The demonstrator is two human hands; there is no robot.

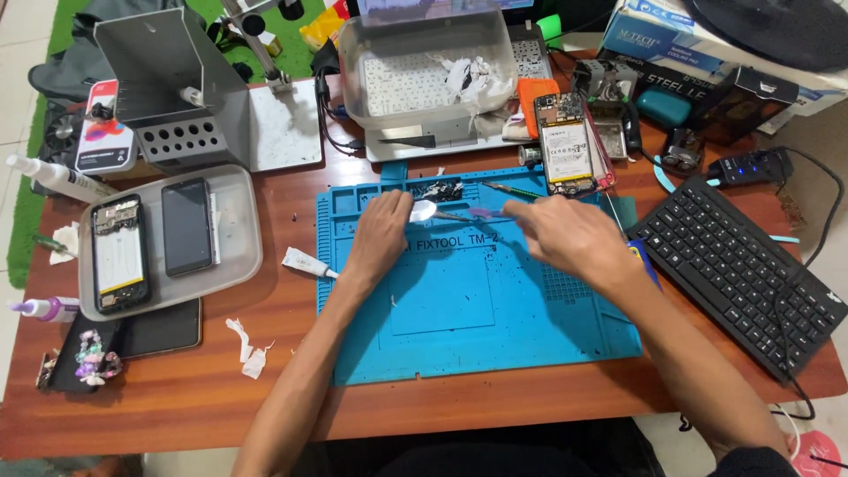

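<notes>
Both hands work near the far edge of a blue silicone repair mat (477, 309) that lies on the wooden surface (177, 397). The left hand (382, 231) rests knuckles-up on the mat, its grip pinched on a small white wad (423, 210), likely tissue or a wipe. The right hand (570, 234) reaches in from the right, its grip pressed together on a thin tool with a purple handle (481, 213) whose tip points toward the wad; the two almost touch. Just beyond them, in the mat's far trays, sits a dark clump of debris (439, 190) and a slim green-handled tool (511, 190).

The near half of the mat, between the forearms, is bare except for dark specks. To the left of the mat lies a small white tube (305, 262), nearly touching its edge, and torn paper scraps (247, 346) lie nearer the front. A clear tray (238, 256) further left holds an opened phone (119, 253) and a dark phone (186, 226). On the right, a black keyboard (751, 265) sits aslant, its corner close to the mat's right edge and the right forearm. Behind the mat, another opened phone (565, 144) lies close to its far right corner, and a clear plastic tub (424, 66) stands further back.
</notes>
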